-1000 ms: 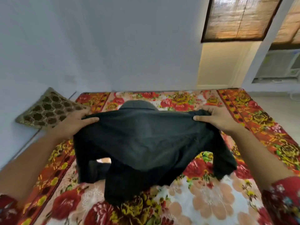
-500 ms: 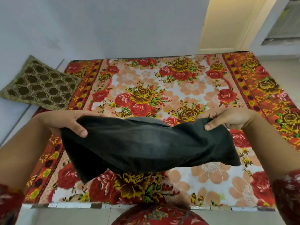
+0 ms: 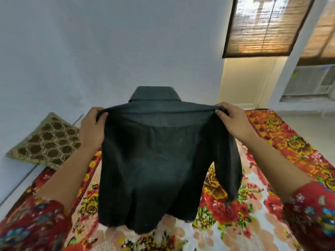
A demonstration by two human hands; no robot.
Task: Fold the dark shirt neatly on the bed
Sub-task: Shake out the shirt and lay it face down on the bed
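One dark shirt [image 3: 154, 160] hangs in the air over the bed [image 3: 275, 140], with its back panel toward the camera, its collar [image 3: 155, 94] uppermost and its hem low over the floral cover. Whether the hem brushes the cover, I cannot tell. At the shirt's left shoulder the left grip [image 3: 92, 127] pinches the seam, thumb on the near side. At the right shoulder the right grip [image 3: 233, 122] does the same. Both are clamped on cloth, and the yoke is stretched taut between them. Below the right shoulder one shirt sleeve [image 3: 230, 167] hangs loose; the other sleeve I cannot make out.

Laying the shirt down looks like the risky part. The loose sleeve could tuck under the body as the shirt is lowered and leave a hidden crease. The hem would land first and may bunch if the shoulders are brought forward too quickly. Uneven pinches would skew the yoke, and the fold lines with it.

Counted:
- one shirt
- two grips
- one bed
- one patterned cushion [image 3: 45, 142], left of the shirt against the wall
- two blinds [image 3: 262, 28], above and right of the shirt
- one air-conditioning unit [image 3: 311, 80], to the shirt's right
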